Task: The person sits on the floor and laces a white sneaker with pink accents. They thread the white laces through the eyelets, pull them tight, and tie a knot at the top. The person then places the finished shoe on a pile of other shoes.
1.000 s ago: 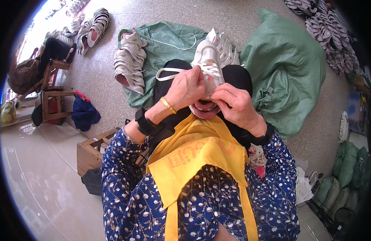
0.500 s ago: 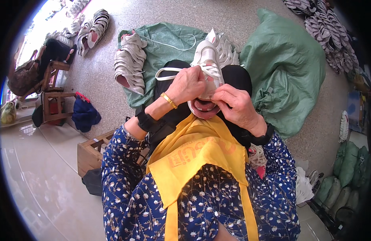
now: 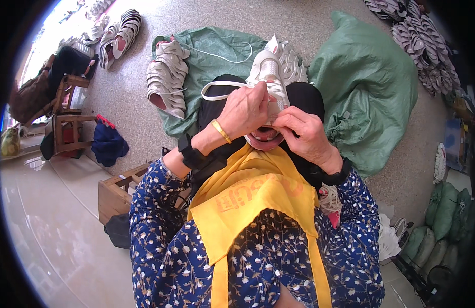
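Observation:
A white sneaker with a pinkish lining is held between my knees, toe pointing away from me. My left hand bends over its upper with fingers closed on the white shoelace; a loop of the lace swings out to the left over my knee. At the right edge of the shoe's opening, the thumb and fingers of my right hand pinch together by the tongue and eyelets. What exactly lies between those fingertips is hidden. The laced part is partly covered by my left hand.
Stacked white shoe uppers lie on a flat green sack; more uppers sit beyond the sneaker. A bulging green sack stands at right. Wooden stools and a wooden box are to the left.
My left hand has shifted slightly right and its fingers have come closer to the shoe's middle. The lace loop at left has changed shape. My right hand stays at the shoe's opening.

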Tool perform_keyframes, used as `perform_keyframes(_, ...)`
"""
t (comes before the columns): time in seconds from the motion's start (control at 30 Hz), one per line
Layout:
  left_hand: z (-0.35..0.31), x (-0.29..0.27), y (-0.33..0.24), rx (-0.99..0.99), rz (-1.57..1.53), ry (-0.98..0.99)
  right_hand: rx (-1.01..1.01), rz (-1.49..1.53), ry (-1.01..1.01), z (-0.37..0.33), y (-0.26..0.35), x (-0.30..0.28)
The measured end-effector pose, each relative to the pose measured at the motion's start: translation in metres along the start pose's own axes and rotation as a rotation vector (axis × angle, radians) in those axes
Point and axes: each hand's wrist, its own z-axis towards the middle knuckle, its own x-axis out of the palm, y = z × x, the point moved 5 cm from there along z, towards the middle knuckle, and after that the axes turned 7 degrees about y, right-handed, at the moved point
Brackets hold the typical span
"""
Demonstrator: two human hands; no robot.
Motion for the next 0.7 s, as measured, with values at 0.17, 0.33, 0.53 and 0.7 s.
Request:
perform_keyframes(0.17, 0.003, -0.003, 0.000, 0.115, -0.051, -0.005, 0.013, 0.014, -0.001, 0.000, 0.000, 0.000)
perform_keyframes(0.33, 0.007, -0.006, -0.004, 0.112, 0.084, 0.004, 0.078, 0.062, -0.025, -0.001, -0.002, 0.001)
perform_keyframes(0.53, 0.015, -0.006, 0.002, 0.187, -0.028, 0.098, 0.101, 0.068, -0.007, -0.004, -0.004, 0.001)
perform_keyframes(0.7, 0.013, -0.004, 0.007, 0.194, -0.098, 0.079, 0.130, 0.091, -0.017, -0.005, -0.005, 0.003)
